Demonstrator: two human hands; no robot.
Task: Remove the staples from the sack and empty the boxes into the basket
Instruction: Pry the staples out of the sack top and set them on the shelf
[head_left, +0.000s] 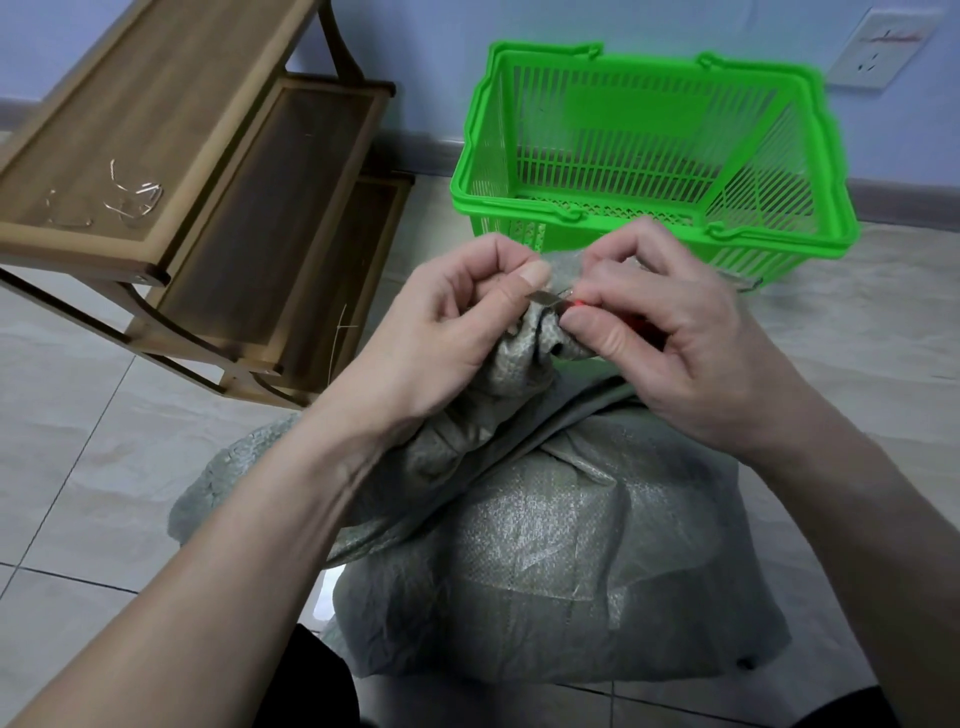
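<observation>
A grey-green woven sack (545, 561) lies bulging on the tiled floor in front of me, its neck bunched up and raised. My left hand (457, 322) pinches the bunched neck of the sack near its top. My right hand (654, 322) grips a small tool with a red handle (574, 304); its metal tip lies against the sack's neck between my two hands. The green plastic basket (779, 244) stands just behind my hands, and nothing shows inside it. The boxes are hidden inside the sack.
A brown wooden three-tier shelf (218, 218) stands at the left. Several bent metal staples (130, 200) lie on its top tier. A blue wall with a white socket (878, 52) rises behind the basket. Beige floor tiles surround the sack.
</observation>
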